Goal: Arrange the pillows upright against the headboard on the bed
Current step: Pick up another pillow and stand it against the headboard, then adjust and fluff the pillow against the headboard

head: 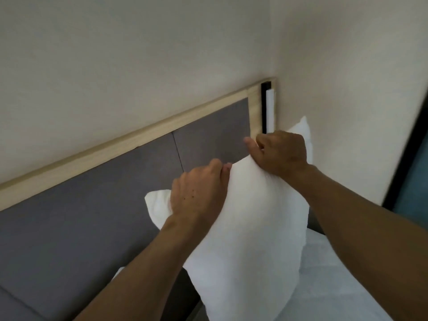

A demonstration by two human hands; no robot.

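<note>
Both forearms reach forward; the left hand (199, 191) and right hand (281, 152) each pinch the top edge of a white pillow (250, 228), standing it upright near the grey headboard (92, 205). Next, I judge, press it back and release. No containers visible.

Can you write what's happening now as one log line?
step: standing pillow up | left hand: gripping white pillow | right hand: gripping its top edge | place: against grey headboard
</note>
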